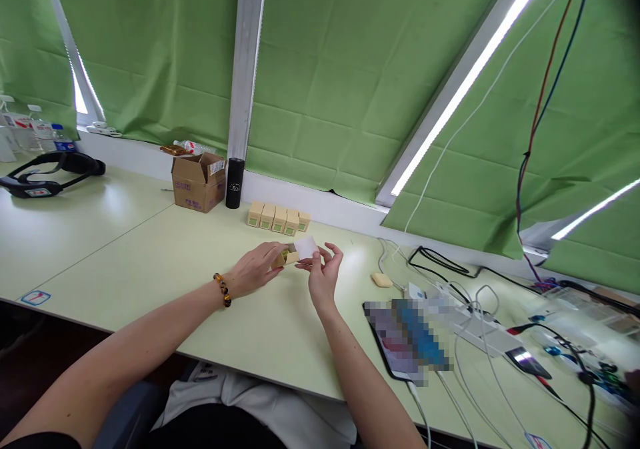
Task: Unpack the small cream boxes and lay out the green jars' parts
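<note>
My left hand [256,266] is closed around a small kraft-coloured box [291,258] that lies on its side with its end open toward the right. Something yellow-green shows inside it. Between the thumb and fingers of my right hand [324,272] is a white slip of paper [306,247], right beside the box's open end. Beyond my hands, several matching small boxes [273,218] with green labels stand in a row near the wall.
Behind left are an open cardboard carton [199,182] and a black tumbler [235,183]. A headset [53,172] lies far left. On the right are a tablet [395,342], a power strip [480,329], tangled cables and a small beige block [382,280].
</note>
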`<state>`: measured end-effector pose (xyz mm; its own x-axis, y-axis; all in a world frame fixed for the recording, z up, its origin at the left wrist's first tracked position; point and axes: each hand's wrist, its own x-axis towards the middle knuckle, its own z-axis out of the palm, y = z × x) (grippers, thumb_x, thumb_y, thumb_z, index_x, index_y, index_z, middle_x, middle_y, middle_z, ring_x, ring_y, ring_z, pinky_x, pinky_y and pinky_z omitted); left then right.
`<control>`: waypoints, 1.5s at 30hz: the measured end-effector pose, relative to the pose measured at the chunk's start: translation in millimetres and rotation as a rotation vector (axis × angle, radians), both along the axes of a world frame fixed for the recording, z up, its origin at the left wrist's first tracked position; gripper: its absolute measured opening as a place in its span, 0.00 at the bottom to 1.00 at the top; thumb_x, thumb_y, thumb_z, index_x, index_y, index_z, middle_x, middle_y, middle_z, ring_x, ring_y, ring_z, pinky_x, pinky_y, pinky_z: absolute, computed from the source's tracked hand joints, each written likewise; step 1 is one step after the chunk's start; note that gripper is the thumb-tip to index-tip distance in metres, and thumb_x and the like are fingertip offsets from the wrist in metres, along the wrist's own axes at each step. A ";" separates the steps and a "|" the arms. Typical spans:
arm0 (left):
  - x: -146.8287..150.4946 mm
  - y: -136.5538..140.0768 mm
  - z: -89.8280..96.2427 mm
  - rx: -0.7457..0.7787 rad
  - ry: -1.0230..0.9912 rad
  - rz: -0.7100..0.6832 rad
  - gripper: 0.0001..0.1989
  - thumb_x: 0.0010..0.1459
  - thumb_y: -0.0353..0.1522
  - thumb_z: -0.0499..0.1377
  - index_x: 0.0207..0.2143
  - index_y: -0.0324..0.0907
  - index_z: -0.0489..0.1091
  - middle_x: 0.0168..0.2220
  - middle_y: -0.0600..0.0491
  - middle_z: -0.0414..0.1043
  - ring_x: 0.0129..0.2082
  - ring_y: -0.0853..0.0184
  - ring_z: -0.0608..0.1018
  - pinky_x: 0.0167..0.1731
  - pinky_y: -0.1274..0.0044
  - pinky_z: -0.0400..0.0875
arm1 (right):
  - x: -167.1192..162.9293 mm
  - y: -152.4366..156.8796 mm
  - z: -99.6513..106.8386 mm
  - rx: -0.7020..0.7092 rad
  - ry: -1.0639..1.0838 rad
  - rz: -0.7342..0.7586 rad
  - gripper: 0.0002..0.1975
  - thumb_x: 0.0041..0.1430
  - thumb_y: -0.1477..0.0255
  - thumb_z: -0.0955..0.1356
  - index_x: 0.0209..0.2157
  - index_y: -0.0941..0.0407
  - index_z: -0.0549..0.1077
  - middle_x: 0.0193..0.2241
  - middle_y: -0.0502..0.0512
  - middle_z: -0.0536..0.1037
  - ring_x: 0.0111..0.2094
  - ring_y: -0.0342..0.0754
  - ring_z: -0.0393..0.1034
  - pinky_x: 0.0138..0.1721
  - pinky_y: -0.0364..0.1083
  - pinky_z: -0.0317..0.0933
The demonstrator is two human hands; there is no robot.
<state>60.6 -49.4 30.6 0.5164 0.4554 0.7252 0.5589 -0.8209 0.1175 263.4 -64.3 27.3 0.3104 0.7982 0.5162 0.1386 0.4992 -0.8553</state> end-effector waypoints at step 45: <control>2.2 -0.5 0.2 0.174 0.069 0.107 0.32 0.73 0.32 0.54 0.74 0.42 0.47 0.57 0.38 0.75 0.56 0.53 0.80 0.48 0.62 0.83 | -0.6 -12.0 0.3 0.360 -0.755 -0.375 0.18 0.65 0.66 0.70 0.56 0.51 0.73 0.61 0.65 0.67 0.68 0.69 0.52 0.59 0.73 0.65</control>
